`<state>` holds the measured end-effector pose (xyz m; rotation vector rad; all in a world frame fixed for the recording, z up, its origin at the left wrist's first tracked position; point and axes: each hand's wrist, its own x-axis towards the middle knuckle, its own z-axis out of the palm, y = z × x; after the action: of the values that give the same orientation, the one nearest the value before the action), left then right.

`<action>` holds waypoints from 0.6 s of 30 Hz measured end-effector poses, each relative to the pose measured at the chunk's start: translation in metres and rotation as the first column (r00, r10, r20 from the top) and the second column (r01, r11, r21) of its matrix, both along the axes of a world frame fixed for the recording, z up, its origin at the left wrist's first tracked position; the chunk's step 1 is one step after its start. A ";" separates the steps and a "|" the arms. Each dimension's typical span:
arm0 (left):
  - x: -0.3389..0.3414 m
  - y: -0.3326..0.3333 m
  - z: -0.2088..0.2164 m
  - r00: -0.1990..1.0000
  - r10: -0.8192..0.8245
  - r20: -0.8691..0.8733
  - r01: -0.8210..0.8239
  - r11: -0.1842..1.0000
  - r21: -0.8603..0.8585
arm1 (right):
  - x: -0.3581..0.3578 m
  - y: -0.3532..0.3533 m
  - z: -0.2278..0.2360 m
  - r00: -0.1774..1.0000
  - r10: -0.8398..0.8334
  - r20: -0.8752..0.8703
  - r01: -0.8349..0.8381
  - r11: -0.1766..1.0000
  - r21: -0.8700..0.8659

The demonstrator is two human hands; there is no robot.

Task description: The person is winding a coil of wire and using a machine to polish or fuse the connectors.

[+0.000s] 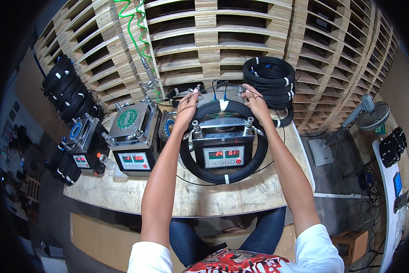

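Note:
A coil of black cable (258,154), tied with white bands, stands upright around the front of a metal polishing machine (247,134) with a lit red display. My left hand (186,109) is at the coil's upper left, its fingers closed; what they hold is hidden. Opposite, my right hand (258,108) pinches a thin black cable beside the machine's far right corner. Between my hands, two blue connectors (225,96) on thin black leads stand at the machine's top plate, partly behind the coil.
Two more polishing machines, one (130,119) with green fittings and one (79,132) farther left, share the wooden table (195,200). A small bottle (105,160) stands between them. Cable coils (270,82) are stacked behind right. Wooden pallets (209,41) rise behind; a green air hose (130,27) hangs down.

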<state>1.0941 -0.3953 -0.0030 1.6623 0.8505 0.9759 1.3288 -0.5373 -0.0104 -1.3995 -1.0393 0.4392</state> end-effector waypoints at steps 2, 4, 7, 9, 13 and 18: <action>-0.002 0.004 -0.003 1.000 -0.007 -0.010 0.007 1.000 0.001 | -0.003 0.001 -0.001 1.000 0.010 0.005 -0.010 1.000 0.001; -0.001 0.004 -0.003 1.000 0.002 0.011 -0.001 1.000 -0.031 | -0.003 0.002 -0.002 0.999 0.004 -0.034 -0.003 1.000 0.029; 0.000 0.000 0.001 1.000 -0.006 0.002 0.006 1.000 -0.025 | -0.001 0.002 -0.002 1.000 0.000 0.006 0.000 0.999 0.034; -0.001 -0.003 0.001 1.000 0.006 0.029 -0.006 1.000 -0.017 | -0.005 0.002 0.000 1.000 -0.014 -0.002 0.014 0.999 0.029; -0.002 0.000 0.000 0.999 -0.026 0.040 0.028 0.999 -0.039 | -0.004 0.002 -0.001 0.998 -0.039 0.055 0.037 0.999 0.027; -0.001 -0.002 -0.001 0.999 -0.011 0.038 0.010 1.000 0.017 | -0.005 -0.001 0.001 0.998 -0.019 0.054 0.018 1.000 0.016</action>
<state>1.0928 -0.3977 -0.0039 1.6562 0.8097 1.0072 1.3237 -0.5378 -0.0099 -1.4132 -1.0702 0.3808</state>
